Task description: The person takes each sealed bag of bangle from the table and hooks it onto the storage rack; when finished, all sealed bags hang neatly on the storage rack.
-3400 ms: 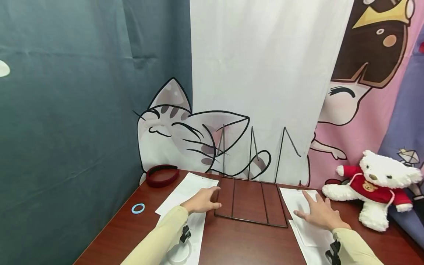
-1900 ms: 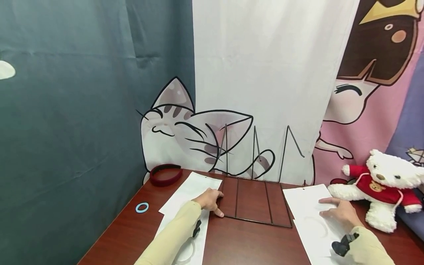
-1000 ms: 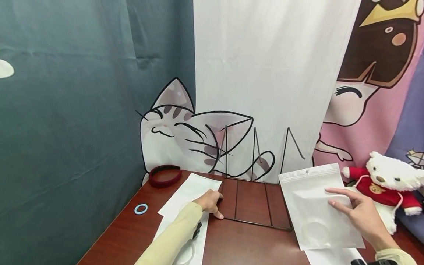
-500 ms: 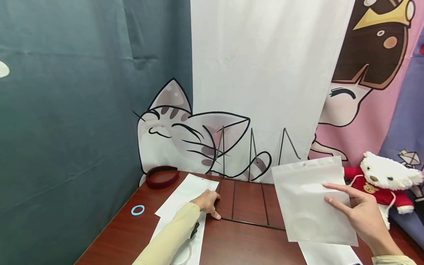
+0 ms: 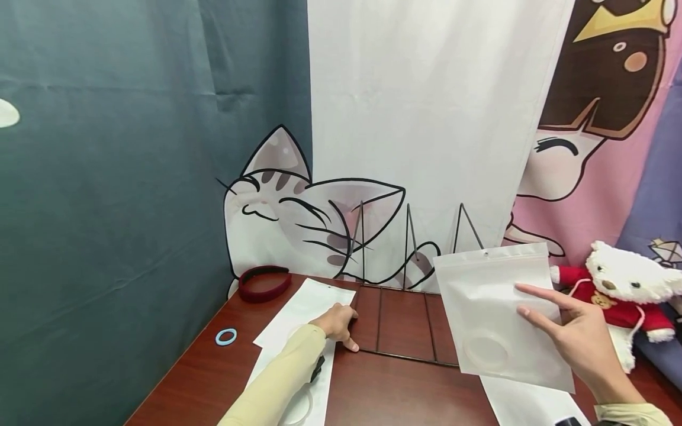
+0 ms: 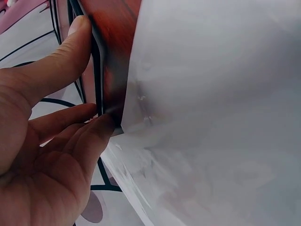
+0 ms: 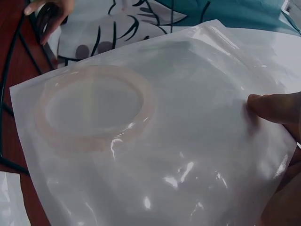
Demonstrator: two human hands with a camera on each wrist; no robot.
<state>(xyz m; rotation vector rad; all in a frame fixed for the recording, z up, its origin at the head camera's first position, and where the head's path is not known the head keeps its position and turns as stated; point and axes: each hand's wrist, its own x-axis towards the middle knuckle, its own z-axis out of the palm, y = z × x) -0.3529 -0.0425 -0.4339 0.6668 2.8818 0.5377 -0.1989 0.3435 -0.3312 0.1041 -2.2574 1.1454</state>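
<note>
My right hand (image 5: 586, 337) pinches a white zip bag (image 5: 501, 296) by its right side, thumb in front. A pale ring (image 7: 146, 101) shows through the bag's film in the right wrist view. At the bag's top, the punched hole meets the tip of the rightmost hook (image 5: 472, 226) of a black wire rack. My left hand (image 5: 335, 325) grips the left side of the rack base (image 5: 405, 357). In the left wrist view, its thumb (image 6: 77, 40) lies against the dark wire while the fingers sit lower at the corner. The rack's other two hooks hang nothing.
More white bags (image 5: 311, 299) lie left of the rack, partly under the left forearm. Another bag (image 5: 533, 402) lies below the lifted one. A blue ring (image 5: 226, 337), a dark red headband (image 5: 264, 296) and a white teddy bear (image 5: 629, 278) surround the work on the wooden table.
My left hand has come onto the rack's side and stayed there. My right hand has taken a bag off the table, raised it and moved it left to the right hook's tip.
</note>
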